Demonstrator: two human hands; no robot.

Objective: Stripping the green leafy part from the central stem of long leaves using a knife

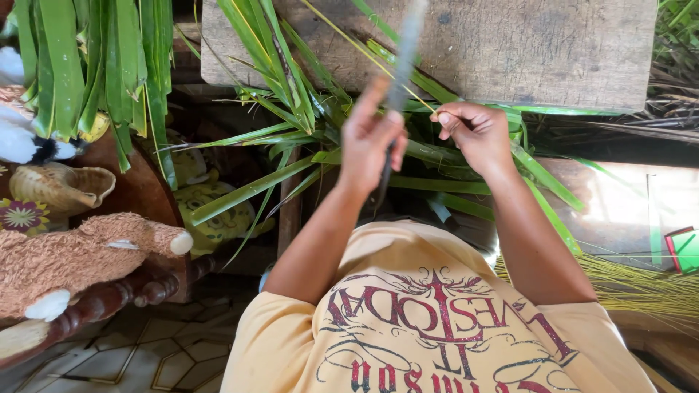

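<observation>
Fingers of the left hand are curled shut around the dark handle of a long, narrow grey knife blade, which is blurred and points up and away over the weathered wooden plank surface; the thumb sticks up along the blade's base. Just beside it, the right hand has its fingers drawn together, thumb and forefinger pinched on a thin yellow-green leaf strip that runs diagonally up to the left across the plank. Whether the blade touches the strip cannot be told, because of the blur. Under both hands lies a loose heap of long green palm leaves, fanned across the front edge of the plank and hanging down toward the person's lap. A second bunch of broad green leaves hangs at the upper left, well apart from the hands. Left of the person, a brown plush toy rests on a dark turned-wood chair, with a pale seashell above it. At the right, a bundle of thin yellow fibres lies near the right forearm.
</observation>
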